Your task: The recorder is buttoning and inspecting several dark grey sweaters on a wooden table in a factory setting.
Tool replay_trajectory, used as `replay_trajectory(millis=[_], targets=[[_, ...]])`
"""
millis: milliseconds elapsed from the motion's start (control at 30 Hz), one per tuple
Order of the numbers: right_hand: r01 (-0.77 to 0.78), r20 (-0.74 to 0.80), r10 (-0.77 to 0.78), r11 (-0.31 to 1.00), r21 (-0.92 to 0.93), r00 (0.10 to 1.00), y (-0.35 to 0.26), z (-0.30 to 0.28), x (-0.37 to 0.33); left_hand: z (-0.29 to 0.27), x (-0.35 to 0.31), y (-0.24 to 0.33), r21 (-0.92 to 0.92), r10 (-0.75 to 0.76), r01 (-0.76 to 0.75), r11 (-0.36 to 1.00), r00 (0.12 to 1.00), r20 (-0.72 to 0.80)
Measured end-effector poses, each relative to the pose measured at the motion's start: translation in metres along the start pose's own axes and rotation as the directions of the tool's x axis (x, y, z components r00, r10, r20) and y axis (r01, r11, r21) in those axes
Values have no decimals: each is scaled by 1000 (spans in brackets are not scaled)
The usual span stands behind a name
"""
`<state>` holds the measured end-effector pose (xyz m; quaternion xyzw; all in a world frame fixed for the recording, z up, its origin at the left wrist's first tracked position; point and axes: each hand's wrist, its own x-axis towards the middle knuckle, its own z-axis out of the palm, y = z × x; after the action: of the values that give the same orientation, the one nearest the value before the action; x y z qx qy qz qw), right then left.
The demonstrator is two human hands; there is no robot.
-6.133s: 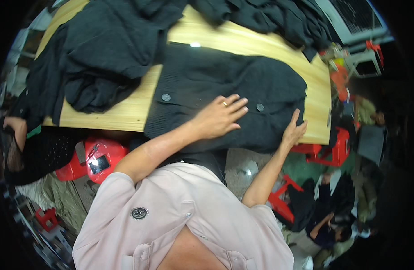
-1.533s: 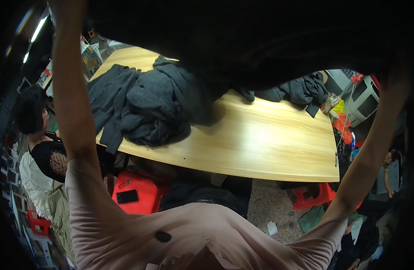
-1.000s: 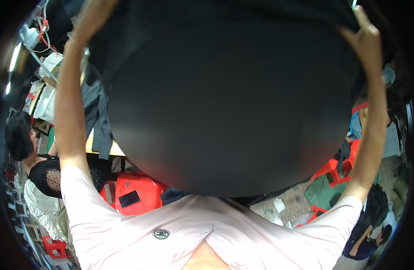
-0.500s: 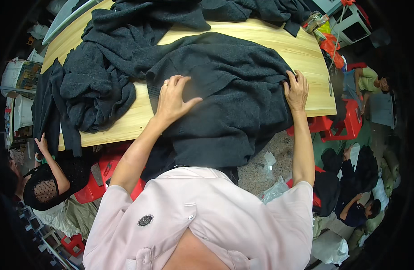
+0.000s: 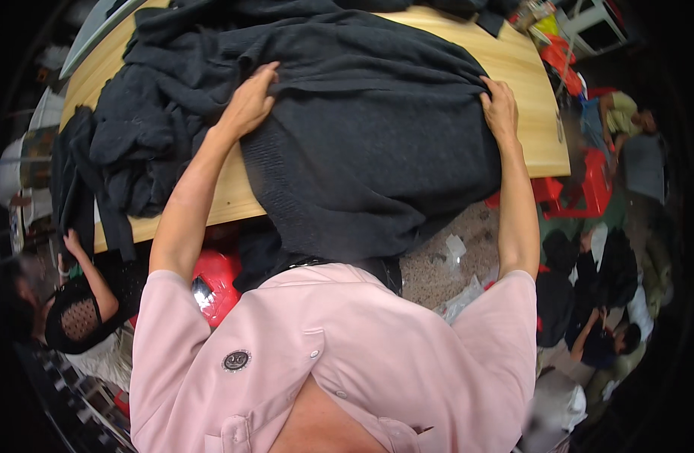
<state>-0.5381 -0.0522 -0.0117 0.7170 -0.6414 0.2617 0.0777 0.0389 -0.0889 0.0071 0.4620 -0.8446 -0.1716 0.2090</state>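
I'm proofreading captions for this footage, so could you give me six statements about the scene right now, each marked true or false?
1. The left hand and right hand both touch a dark knit sweater. True.
2. The right hand is at the sweater's ribbed hem. False: the ribbed hem is at the left end, the right hand at the other.
3. A red plastic stool stands left of the person's waist. True.
4. The work surface is plain white. False: the tabletop is pale wood-grain.
5. More dark clothing lies bunched left of the sweater. True.
6. The person wears black long sleeves. False: the shirt is pink and short-sleeved.
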Motion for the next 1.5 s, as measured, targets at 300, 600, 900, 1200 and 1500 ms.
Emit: replay_trajectory(millis=[300,600,900,1200,1500], targets=[[-660,3,817,464,591,577,-80,-30,-278,1,-29,6,159,51,-48,986,999,-15],[-816,434,804,106,568,406,-173,65,-360,-7,-31,47,350,285,-227,909,950,-124],[-420,584,581,-406,812,567,-209,-111,-270,77,-89,275,-620,207,67,782,909,360],[-467,416,536,-45,883,735,-225,-146,-254,92,-84,312,-766,115,215,606,929,352],[-570,272,571,444,691,774,-211,-159,-236,95,-90,300,-789,93,230,570,936,340]])
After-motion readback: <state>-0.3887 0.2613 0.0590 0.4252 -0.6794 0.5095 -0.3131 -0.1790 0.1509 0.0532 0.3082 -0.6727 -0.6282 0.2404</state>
